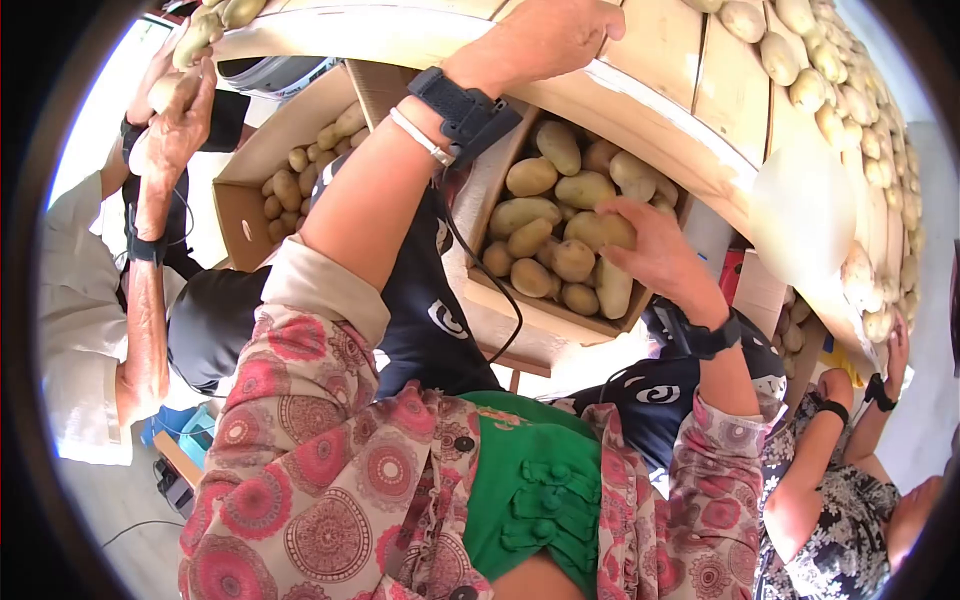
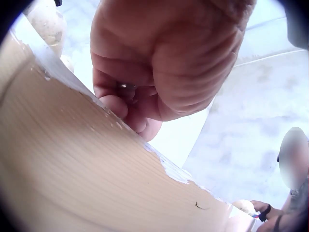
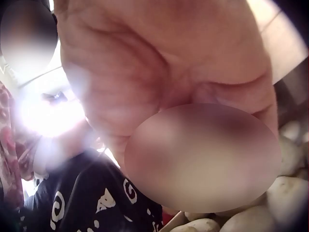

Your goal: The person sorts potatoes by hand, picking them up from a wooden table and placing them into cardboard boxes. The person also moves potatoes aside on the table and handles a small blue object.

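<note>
In the head view, the left hand [image 1: 545,42] is at the slatted wooden table [image 1: 650,45], its fingers curled. The left wrist view shows that hand [image 2: 166,58] curled beside the board's edge [image 2: 116,140], with no potato visible in it. Lower down, the right hand [image 1: 662,252] is over a cardboard box [image 1: 480,280] of potatoes, its fingers curled round a potato [image 1: 603,231]. A blurred patch in the right wrist view covers what lies under the right hand [image 3: 169,63]; other potatoes [image 3: 289,193] lie beside it.
Potatoes [image 1: 808,90] are piled on the table's right side. Another box [image 1: 240,225] of potatoes stands to the left. One person's hands [image 1: 175,120] hold potatoes at the far left; another person's arms [image 1: 800,500] are at the lower right. A dark cable [image 1: 519,318] hangs by the middle box.
</note>
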A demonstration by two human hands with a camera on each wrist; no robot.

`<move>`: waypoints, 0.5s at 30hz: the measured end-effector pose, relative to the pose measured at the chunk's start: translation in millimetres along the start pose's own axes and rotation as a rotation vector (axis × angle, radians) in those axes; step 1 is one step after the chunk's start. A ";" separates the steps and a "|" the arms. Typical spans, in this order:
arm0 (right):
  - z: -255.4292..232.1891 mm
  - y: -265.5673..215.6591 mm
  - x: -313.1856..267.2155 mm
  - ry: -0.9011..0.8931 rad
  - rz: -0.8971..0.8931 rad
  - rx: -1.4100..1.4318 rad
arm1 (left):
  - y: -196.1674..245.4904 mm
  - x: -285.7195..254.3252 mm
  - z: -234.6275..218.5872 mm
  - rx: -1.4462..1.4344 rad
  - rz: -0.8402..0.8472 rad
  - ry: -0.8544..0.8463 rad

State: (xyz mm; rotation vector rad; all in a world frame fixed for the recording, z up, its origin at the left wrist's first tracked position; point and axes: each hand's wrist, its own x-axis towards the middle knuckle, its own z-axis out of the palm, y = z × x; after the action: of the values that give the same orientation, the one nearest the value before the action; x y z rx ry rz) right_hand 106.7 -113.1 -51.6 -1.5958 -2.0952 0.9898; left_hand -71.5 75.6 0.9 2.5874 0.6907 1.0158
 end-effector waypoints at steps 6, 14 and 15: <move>48.0 4.4 34.1 0.066 -0.234 -0.344 | -8.9 -1.7 -5.7 0.007 -0.091 -0.049; 59.1 6.4 22.8 -0.128 -0.007 -0.365 | 1.3 -5.2 -9.4 -0.069 -0.171 -0.061; 51.7 5.3 15.8 0.097 -0.123 -0.177 | -1.8 -6.1 -7.0 -0.076 -0.166 -0.075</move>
State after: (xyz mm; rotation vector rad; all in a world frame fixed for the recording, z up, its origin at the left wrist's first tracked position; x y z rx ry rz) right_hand 72.8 -114.6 -94.1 -1.5395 -2.2357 0.6902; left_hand -80.9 74.5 1.7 2.4434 0.8153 0.8720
